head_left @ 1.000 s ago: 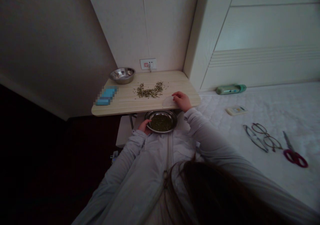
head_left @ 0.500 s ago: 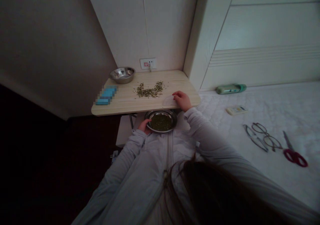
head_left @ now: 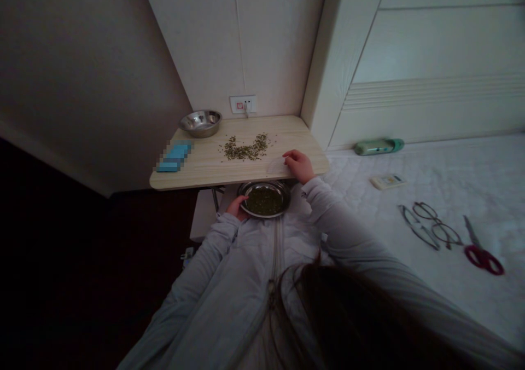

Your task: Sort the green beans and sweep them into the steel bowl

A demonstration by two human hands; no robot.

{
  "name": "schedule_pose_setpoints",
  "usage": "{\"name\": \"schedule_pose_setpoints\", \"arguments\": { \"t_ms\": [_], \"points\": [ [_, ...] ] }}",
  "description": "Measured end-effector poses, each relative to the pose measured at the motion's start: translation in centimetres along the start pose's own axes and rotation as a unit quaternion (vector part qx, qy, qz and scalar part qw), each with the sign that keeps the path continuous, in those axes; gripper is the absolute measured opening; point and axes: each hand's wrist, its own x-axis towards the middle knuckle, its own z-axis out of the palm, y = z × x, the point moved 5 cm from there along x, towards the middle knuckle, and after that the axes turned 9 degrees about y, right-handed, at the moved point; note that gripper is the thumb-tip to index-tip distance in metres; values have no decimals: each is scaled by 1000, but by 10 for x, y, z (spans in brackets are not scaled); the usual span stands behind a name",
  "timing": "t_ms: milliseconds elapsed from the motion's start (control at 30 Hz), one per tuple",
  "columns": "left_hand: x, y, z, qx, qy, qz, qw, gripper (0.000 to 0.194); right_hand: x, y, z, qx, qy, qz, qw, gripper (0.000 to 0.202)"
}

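My left hand (head_left: 237, 208) grips the left rim of a shiny metal dish (head_left: 266, 215), held just below the table's front edge. A layer of small dark green grains (head_left: 266, 199) fills the dish. At the front right of the wooden table (head_left: 200, 170), my right hand (head_left: 299, 166) is closed on a thin, whitish, see-through scraper-like sheet (head_left: 277, 165), whose lower edge is at the tabletop. Left of that sheet, loose grains (head_left: 245, 150) lie scattered in a U-shaped patch on the table.
A metal bowl (head_left: 200, 125) stands at the table's back left, near a blurred blue object (head_left: 175, 156). A wall socket (head_left: 243, 104) is behind. On the white bed to the right lie a green bottle-like object (head_left: 378, 146), a small pale box (head_left: 388, 181), glasses (head_left: 446, 233) and red-handled scissors (head_left: 484, 260).
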Motion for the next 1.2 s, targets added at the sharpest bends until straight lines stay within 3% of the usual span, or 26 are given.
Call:
{"name": "schedule_pose_setpoints", "arguments": {
  "t_ms": [333, 1200],
  "points": [
    [-2, 0, 4, -2, -22, -3, 1000, 25, 2, 4, 1, 8, -2, 9, 1000, 22],
    [-3, 1, 3, 15, -9, 6, 1000, 34, 1, 3, 0, 2, 2, 15, 1000, 25]
  ]
}}
